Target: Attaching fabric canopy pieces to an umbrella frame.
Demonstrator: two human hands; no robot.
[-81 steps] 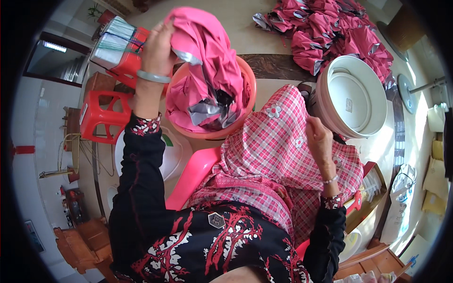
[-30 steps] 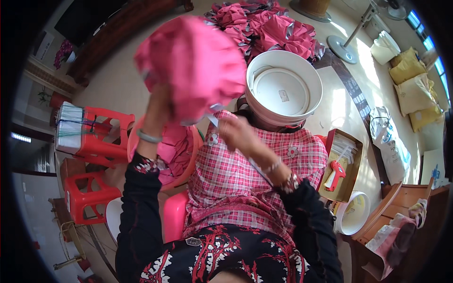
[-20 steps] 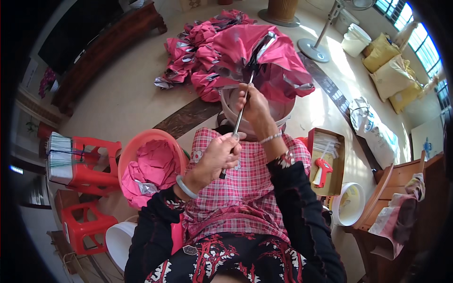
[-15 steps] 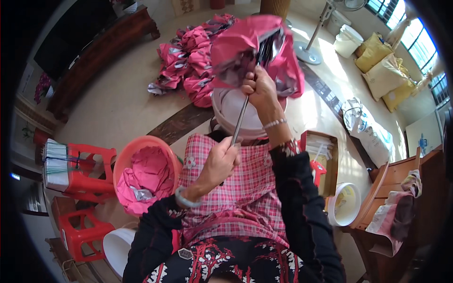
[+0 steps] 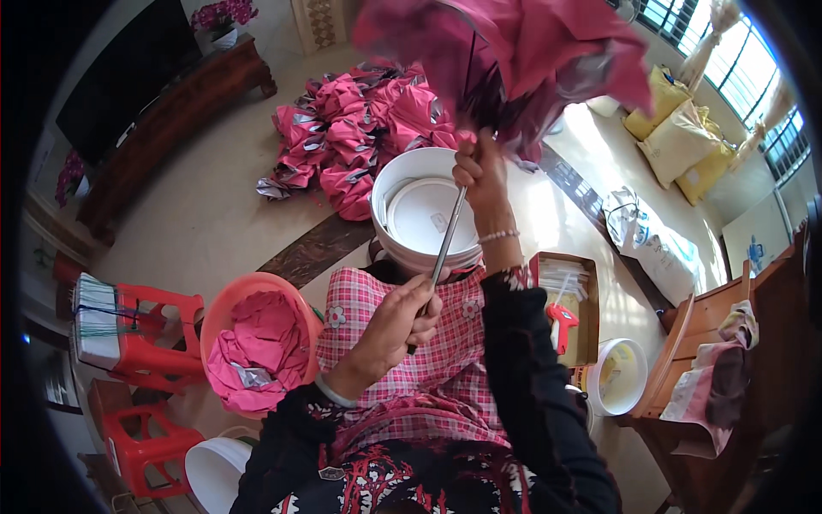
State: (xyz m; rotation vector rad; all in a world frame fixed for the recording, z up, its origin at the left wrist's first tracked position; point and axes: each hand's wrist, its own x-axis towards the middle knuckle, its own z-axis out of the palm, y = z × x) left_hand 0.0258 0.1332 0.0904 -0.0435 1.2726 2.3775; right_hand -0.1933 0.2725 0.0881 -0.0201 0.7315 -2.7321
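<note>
I hold a pink umbrella [image 5: 548, 51] with a silvery lining, tilted away from me, its cloth half spread and blurred. My right hand [image 5: 484, 176] grips it just below the cloth, where dark ribs gather. Around the lower part of its thin metal shaft [image 5: 448, 236] my left hand [image 5: 398, 321] is closed, above my checked apron [image 5: 368, 300]. Beneath the shaft stands a white bucket [image 5: 396, 180] with a round white piece inside. Beyond it lies a pile of pink and silver umbrella cloth [image 5: 351, 128] on the floor.
To the left, an orange basin [image 5: 214, 317] holds pink cloth [image 5: 261, 338], near red stools [image 5: 158, 441] and a bundle of white rods [image 5: 96, 321]. On the right are a box [image 5: 586, 330] with a red glue gun [image 5: 561, 324], a white tub [image 5: 621, 377] and a wooden chair [image 5: 685, 385].
The umbrella has risen away to the right, and its cloth has spread wider. My right hand has shifted slightly down and right with it. More of the white bucket now shows.
</note>
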